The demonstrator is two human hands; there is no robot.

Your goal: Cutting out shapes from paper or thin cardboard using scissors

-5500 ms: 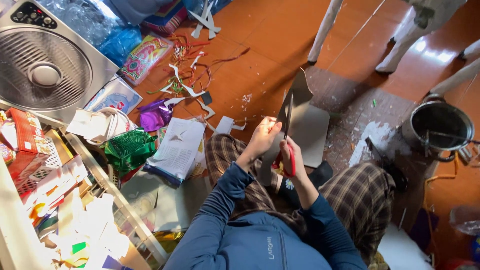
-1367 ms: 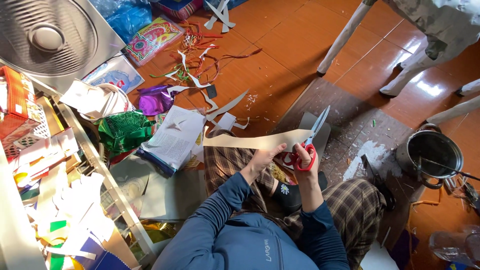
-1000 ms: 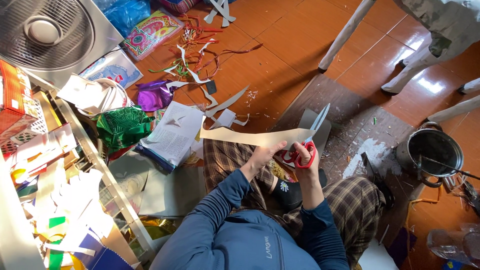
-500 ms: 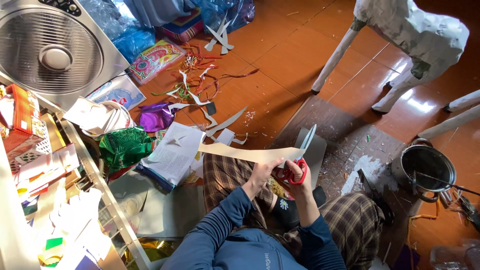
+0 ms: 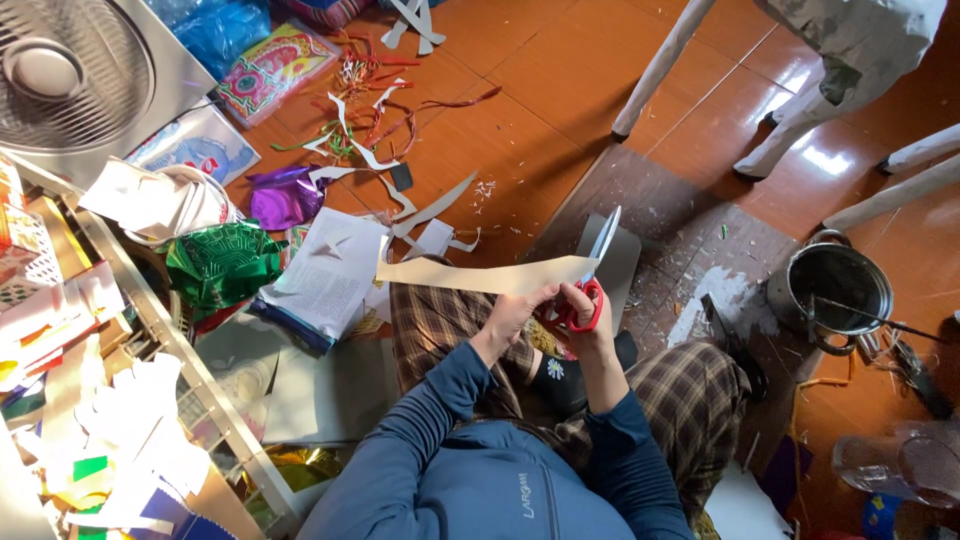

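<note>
While the left hand (image 5: 512, 312) pinches a long tan card strip (image 5: 480, 275) over the lap, the right hand (image 5: 583, 305) grips red scissors (image 5: 590, 275), blades parted at the strip's right end. The strip tapers leftward. A flat, bright patterned packet (image 5: 272, 70) lies top left; a green foil bag (image 5: 222, 265) sits crumpled at left.

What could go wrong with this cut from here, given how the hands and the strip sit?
1. The left hand pinches the tan card strip right beside the blades of the red-handled scissors in the right hand; a slip could nick a finger.
2. The strip's long free end hangs unsupported to the left, so it may sag and pull the cut off line.
3. Offcuts would likely land among the paper scraps on the floor and be hard to find.
</note>
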